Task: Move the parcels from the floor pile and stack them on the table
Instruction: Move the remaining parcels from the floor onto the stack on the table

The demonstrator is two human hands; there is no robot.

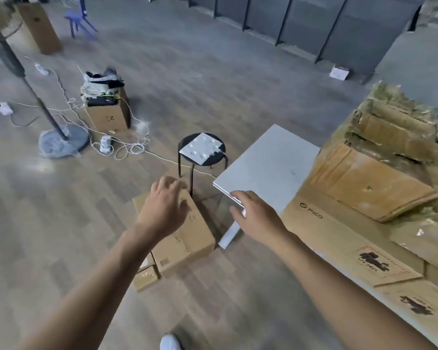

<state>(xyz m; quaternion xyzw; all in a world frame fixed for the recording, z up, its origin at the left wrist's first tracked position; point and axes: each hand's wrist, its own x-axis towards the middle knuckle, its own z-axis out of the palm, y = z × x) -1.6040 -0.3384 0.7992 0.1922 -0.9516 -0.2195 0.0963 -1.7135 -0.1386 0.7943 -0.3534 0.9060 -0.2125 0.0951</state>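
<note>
A small pile of brown cardboard parcels (187, 246) lies on the wooden floor beside the white table (271, 162). Two smaller boxes (146, 275) sit at the pile's near left. My left hand (166, 205) hovers over the top parcel with fingers spread and loosely bent, holding nothing. My right hand (257, 215) is stretched out above the table's near corner, fingers relaxed, empty. On the table at the right, several flat brown parcels (344, 238) lie stacked, with a taller heap of tape-wrapped boxes (390, 157) behind them.
A black round stool (202, 150) with a white blister sheet stands just beyond the floor pile. White cables and power strips (116, 147) trail to a fan stand (63, 142) and an open carton (109, 114) at left. My white shoe (171, 342) shows at the bottom.
</note>
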